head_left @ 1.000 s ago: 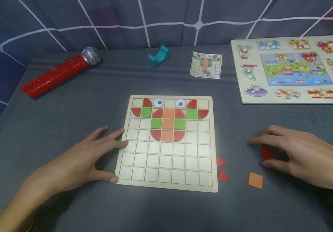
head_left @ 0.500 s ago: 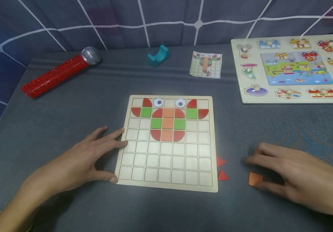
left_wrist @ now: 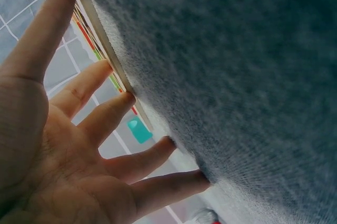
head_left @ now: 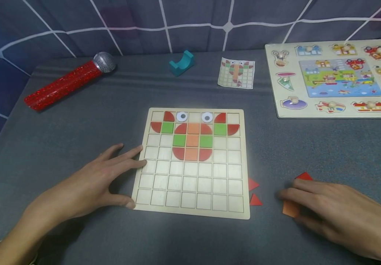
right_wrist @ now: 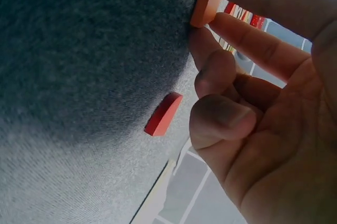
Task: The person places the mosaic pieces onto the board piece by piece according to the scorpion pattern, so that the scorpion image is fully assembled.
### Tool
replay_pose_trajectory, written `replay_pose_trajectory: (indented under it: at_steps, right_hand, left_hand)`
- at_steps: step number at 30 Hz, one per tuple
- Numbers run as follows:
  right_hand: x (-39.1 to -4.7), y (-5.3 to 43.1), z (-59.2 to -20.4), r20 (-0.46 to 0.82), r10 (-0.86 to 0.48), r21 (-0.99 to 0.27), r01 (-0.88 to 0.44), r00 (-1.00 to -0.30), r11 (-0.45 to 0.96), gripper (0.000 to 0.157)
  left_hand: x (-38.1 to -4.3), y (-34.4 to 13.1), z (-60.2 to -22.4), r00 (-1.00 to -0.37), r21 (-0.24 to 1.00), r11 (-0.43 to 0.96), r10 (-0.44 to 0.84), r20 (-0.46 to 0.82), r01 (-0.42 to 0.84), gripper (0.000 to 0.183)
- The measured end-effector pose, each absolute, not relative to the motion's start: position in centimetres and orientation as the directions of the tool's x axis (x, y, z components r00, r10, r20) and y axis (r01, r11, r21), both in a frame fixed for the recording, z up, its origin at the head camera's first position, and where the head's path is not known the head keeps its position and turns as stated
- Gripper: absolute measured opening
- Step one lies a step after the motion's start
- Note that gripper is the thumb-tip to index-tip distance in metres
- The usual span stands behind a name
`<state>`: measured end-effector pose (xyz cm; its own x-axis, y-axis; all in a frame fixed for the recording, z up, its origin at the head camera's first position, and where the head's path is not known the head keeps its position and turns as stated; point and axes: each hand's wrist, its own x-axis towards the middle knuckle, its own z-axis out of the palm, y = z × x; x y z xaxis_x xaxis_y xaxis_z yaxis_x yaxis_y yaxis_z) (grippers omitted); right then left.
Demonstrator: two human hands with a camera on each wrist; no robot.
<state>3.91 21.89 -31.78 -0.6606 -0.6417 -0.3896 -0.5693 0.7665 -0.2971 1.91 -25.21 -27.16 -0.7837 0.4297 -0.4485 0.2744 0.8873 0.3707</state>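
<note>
My left hand (head_left: 94, 178) lies spread at the left edge of a square wooden grid board (head_left: 190, 202), thumb and fingertips touching its rim. In the left wrist view the straight fingers (left_wrist: 105, 118) meet the board's side and the table. Red quarter-round, green and orange tiles and two googly eyes fill some of the upper cells. Right of the board, my right hand (head_left: 333, 211) pinches an orange square tile (head_left: 291, 209) between thumb and fingers, low over the table. A red rounded tile (right_wrist: 164, 113) lies beside that hand, partly covered in the head view.
Two red triangle tiles (head_left: 255, 200) lie by the board's right edge. Farther back are a small pattern card (head_left: 236, 73), a teal curved block (head_left: 182, 63) and a red glittery microphone (head_left: 67, 82). A wooden knob puzzle (head_left: 341, 79) stands back right, before a blue grid-patterned curtain.
My right hand has moved from above the red rounded tile toward me to the orange square tile, which it now grips and has shifted slightly. My left hand stays at the board.
</note>
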Motion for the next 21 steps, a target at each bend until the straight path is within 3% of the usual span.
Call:
replay_pose_trajectory:
  at_steps: [10, 21]
  right_hand:
    - [3.7, 20.9, -30.6, -0.205, -0.681, -0.294, -0.620, -0.703, 0.728, 0.040]
    - [1.9, 16.5, -28.2, 0.040, -0.771, -0.456, -0.698, -0.636, 0.552, 0.038]
  left_hand:
    - [1.9, -25.2, -27.2, -0.785, 0.369, 0.889, 0.427, -0.449, 0.273, 0.094]
    - [1.9, -25.3, -27.2, -0.784, 0.365, 0.885, 0.438, -0.439, 0.290, 0.093]
